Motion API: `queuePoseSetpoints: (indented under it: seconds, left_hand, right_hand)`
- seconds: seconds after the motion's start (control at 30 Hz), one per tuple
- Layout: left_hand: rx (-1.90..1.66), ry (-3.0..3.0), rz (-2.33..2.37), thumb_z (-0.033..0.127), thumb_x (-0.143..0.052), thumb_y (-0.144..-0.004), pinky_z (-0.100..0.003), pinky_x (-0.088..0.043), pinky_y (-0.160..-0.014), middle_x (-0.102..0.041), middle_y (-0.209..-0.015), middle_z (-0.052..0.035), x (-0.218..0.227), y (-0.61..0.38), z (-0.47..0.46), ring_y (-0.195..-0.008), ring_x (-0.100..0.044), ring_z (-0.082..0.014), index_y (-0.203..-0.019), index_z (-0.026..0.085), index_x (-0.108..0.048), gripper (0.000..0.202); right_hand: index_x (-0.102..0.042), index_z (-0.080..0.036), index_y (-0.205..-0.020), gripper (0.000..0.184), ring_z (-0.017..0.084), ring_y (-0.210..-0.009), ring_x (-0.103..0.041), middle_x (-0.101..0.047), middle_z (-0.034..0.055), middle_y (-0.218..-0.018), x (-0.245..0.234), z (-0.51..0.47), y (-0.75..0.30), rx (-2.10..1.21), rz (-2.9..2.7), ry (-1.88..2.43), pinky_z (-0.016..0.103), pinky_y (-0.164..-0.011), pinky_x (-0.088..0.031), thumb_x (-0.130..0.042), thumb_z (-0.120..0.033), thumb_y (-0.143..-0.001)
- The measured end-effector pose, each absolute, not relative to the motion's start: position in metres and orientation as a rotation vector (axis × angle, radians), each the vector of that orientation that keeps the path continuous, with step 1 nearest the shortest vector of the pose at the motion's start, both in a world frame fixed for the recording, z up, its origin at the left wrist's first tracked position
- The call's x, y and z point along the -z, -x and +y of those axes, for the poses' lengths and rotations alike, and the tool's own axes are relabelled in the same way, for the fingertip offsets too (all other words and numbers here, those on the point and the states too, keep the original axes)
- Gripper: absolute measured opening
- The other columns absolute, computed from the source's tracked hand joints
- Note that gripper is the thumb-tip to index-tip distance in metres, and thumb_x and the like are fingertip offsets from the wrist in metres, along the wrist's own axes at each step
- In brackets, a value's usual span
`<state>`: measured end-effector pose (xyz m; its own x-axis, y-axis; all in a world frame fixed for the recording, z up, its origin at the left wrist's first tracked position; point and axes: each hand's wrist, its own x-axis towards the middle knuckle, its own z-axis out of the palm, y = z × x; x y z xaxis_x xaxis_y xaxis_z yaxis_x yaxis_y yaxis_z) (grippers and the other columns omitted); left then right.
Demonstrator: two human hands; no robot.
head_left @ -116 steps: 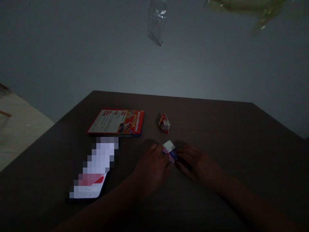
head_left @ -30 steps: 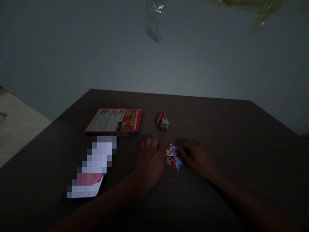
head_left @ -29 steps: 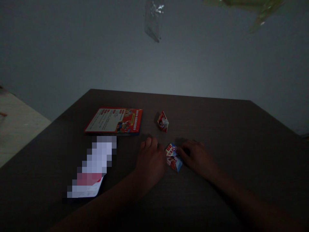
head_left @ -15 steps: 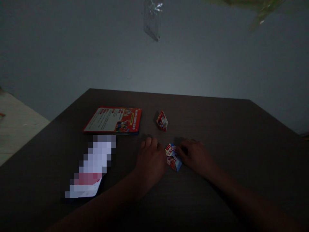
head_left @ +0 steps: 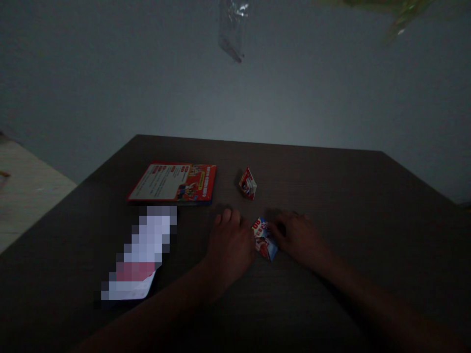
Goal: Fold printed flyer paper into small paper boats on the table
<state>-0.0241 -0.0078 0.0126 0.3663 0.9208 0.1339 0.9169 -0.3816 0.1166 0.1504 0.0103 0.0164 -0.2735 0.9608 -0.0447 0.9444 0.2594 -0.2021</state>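
Observation:
Between my hands, a small folded piece of printed paper [head_left: 265, 240] in blue, red and white lies on the dark table. My left hand [head_left: 231, 242] rests at its left edge, fingers curled and thumb side against the paper. From the right, my right hand [head_left: 296, 238] bends over, its thumb and fingertips closed at the paper's right edge. Parts of the fingertips are in shadow. Just beyond the hands stands a small folded red and white paper piece [head_left: 248, 185], touched by neither hand.
A stack of red and white printed sheets or booklets [head_left: 172, 182] lies at the left of the table [head_left: 312, 171]. Nearer me is a lit phone [head_left: 142, 260] with a blurred screen. A clear plastic bag [head_left: 232, 32] hangs on the wall [head_left: 312, 88] behind.

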Motion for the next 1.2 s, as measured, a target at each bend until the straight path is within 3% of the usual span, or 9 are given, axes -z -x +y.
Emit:
queuePoseSetpoints:
  seconds: [0.2, 0.53, 0.97, 1.2]
  left_hand:
    - [-0.273, -2.562, 1.738, 0.026, -0.042, -0.089, -0.041, -0.036, -0.078, -0.054, -0.095, -0.0108, -0.0132, 0.0241, -0.0084, -0.093, -0.046, -0.0265, -0.089, 0.015, -0.060, 0.021]
    - [-0.268, -2.602, 1.523, 0.016, -0.044, -0.086, -0.039, -0.036, -0.083, -0.053, -0.104, -0.0083, -0.0129, 0.0250, -0.0072, -0.098, -0.046, -0.0241, -0.121, 0.022, -0.052, 0.035]
    - [-0.226, -2.614, 1.532, 0.018, -0.046, -0.087, -0.039, -0.035, -0.082, -0.053, -0.105, -0.0083, -0.0138, 0.0236, -0.0090, -0.098, -0.045, -0.0245, -0.125, 0.022, -0.051, 0.039]
    - [-0.221, -2.533, 1.518, 0.016, -0.045, -0.085, -0.038, -0.035, -0.080, -0.051, -0.109, -0.0079, -0.0165, 0.0294, -0.0086, -0.099, -0.045, -0.0239, -0.128, 0.028, -0.048, 0.045]
  right_hand:
    - [-0.062, -0.019, -0.080, 0.028, 0.020, -0.078, -0.061, -0.067, 0.0051, -0.083, -0.0175, 0.0096, -0.1492, -0.286, -2.413, 1.840, 0.033, -0.071, -0.036, -0.042, -0.035, -0.091]
    - [-0.062, -0.019, -0.078, 0.027, 0.021, -0.078, -0.061, -0.066, 0.0056, -0.082, -0.0189, 0.0092, -0.1492, -0.261, -2.420, 1.835, 0.034, -0.072, -0.036, -0.043, -0.034, -0.090]
    - [-0.061, -0.018, -0.077, 0.028, 0.020, -0.075, -0.060, -0.066, 0.0054, -0.080, -0.0190, 0.0094, -0.1494, -0.263, -2.416, 1.836, 0.033, -0.070, -0.036, -0.044, -0.036, -0.090]
    - [-0.062, -0.019, -0.079, 0.029, 0.020, -0.075, -0.060, -0.067, 0.0055, -0.082, -0.0173, 0.0096, -0.1501, -0.264, -2.415, 1.831, 0.034, -0.071, -0.036, -0.043, -0.037, -0.091]
